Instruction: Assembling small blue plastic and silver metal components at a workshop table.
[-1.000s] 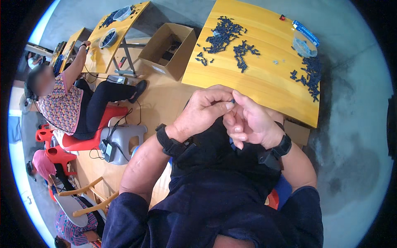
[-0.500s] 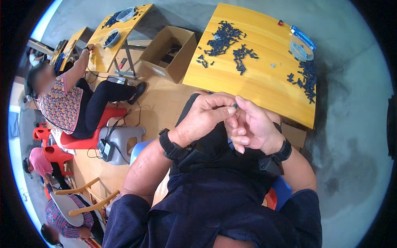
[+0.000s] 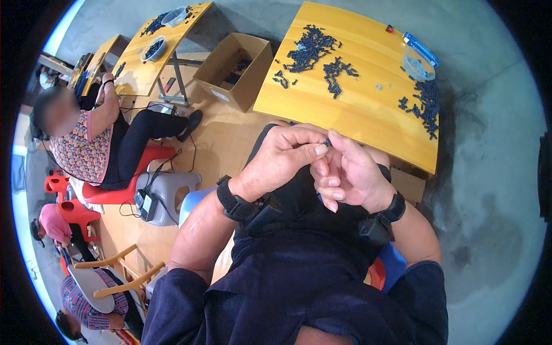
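Observation:
Above my lap, close to the near edge of the yellow table (image 3: pixel 368 109), my two hands meet. My left hand (image 3: pixel 282 158) is closed, its thumb and forefinger pinching a small dark piece (image 3: pixel 327 142). Only the tip of that piece shows; fingers cover the rest, so its exact kind is hidden. My right hand (image 3: pixel 359 175) grips the same piece from the other side, thumb raised against it and the other fingers curled with the palm partly turned up. Past the hands, small black cylindrical parts lie in a heap (image 3: pixel 310 52), a smaller cluster (image 3: pixel 334 75) and a pile (image 3: pixel 425 109) at the right.
A clear plastic tub (image 3: pixel 418 69) and a blue-and-white box (image 3: pixel 421 49) stand at the table's far right. Left of the table is an open cardboard box (image 3: pixel 230 72). A co-worker (image 3: pixel 86 129) sits at another yellow table (image 3: pixel 135 72), beside a grey stool (image 3: pixel 167 192) with cables.
My hands keep their grip on the small piece with barely any shift. The co-worker at the left has drawn an arm back from the table. The whole view has tilted slightly.

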Available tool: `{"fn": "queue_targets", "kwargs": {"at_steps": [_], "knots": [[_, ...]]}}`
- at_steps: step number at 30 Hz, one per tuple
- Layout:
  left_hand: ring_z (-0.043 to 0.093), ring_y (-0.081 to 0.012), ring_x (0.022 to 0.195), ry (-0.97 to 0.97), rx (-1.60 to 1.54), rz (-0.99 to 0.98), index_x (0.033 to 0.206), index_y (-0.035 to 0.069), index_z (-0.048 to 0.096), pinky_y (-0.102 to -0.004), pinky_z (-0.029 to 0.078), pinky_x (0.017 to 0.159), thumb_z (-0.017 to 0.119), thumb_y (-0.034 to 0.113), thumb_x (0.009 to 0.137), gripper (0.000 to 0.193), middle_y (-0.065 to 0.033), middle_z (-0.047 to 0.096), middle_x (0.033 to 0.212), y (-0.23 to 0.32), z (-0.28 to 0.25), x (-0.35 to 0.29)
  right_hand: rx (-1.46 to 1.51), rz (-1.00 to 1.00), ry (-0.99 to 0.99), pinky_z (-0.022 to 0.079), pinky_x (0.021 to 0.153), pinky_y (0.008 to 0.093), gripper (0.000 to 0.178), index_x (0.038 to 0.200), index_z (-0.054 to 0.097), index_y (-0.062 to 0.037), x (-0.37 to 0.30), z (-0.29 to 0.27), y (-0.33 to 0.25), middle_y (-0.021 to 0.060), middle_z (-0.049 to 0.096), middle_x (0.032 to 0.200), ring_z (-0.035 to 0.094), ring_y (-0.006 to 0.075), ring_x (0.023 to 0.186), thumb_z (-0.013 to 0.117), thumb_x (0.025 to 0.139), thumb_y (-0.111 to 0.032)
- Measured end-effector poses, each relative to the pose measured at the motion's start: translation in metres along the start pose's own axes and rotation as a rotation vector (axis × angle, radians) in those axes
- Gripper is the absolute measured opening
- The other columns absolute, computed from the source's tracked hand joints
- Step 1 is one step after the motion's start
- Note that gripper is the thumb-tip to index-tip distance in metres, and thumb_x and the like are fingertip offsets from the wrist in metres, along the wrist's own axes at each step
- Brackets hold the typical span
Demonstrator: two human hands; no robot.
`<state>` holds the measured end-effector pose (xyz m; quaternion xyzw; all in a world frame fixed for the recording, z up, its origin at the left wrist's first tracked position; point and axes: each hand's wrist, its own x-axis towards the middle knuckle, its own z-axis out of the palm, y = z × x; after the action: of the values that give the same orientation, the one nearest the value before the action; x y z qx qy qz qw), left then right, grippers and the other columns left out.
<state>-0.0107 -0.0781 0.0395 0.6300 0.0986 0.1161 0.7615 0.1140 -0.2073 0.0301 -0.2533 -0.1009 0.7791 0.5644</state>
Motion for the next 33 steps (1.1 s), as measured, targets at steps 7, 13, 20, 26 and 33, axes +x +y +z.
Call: {"fn": "queue_targets", "kwargs": {"at_steps": [7,13,20,26,33], "knots": [[0.060,-0.0091,0.081,-0.109,-0.074,-0.042,0.095,-0.004,0.068,-0.0238,0.049,0.074,0.060,0.002,0.088,0.012,-0.0059,0.068,0.091,0.001,-0.009,0.002,0.009,0.002,-0.016,0.051,0.041,0.0372,0.058,0.072,0.052,-0.0066,0.001,-0.002,0.000,0.0002,0.040,0.054,0.047,0.0149,0.040,0.036,0.094,-0.058],[0.058,-0.0158,0.101,-0.142,-0.115,-0.018,0.092,-0.001,0.070,-0.0302,0.045,0.090,0.063,0.005,0.086,0.011,-0.0130,0.062,0.116,0.002,-0.011,0.013,0.028,-0.002,-0.058,0.052,0.042,0.0375,0.056,0.073,0.053,-0.0067,0.001,-0.005,-0.002,-0.0001,0.042,0.055,0.048,0.0150,0.040,0.037,0.094,-0.056],[0.054,-0.0219,0.111,-0.171,-0.017,-0.059,0.082,0.001,0.069,-0.0365,0.039,0.098,0.061,0.008,0.087,0.011,-0.0155,0.060,0.119,0.008,-0.010,0.013,0.083,0.066,-0.101,0.054,0.046,0.0394,0.059,0.076,0.055,-0.0068,0.003,-0.011,0.002,0.0006,0.045,0.057,0.050,0.0161,0.045,0.035,0.094,-0.059],[0.054,-0.0209,0.111,-0.157,-0.136,-0.094,0.090,0.001,0.069,-0.0361,0.039,0.098,0.060,0.008,0.088,0.012,-0.0153,0.060,0.120,0.007,-0.001,0.011,0.087,0.008,-0.112,0.053,0.041,0.0360,0.057,0.069,0.053,-0.0080,-0.003,-0.007,0.003,0.0007,0.045,0.051,0.050,0.0150,0.040,0.037,0.095,-0.056],[0.058,-0.0199,0.107,-0.199,-0.115,-0.039,0.097,-0.002,0.069,-0.0344,0.044,0.094,0.062,0.006,0.087,0.014,-0.0165,0.058,0.124,0.013,-0.008,0.018,0.071,-0.001,-0.098,0.052,0.044,0.0371,0.056,0.075,0.053,-0.0082,-0.004,-0.007,-0.008,-0.0016,0.041,0.056,0.047,0.0136,0.042,0.038,0.093,-0.059]]}}
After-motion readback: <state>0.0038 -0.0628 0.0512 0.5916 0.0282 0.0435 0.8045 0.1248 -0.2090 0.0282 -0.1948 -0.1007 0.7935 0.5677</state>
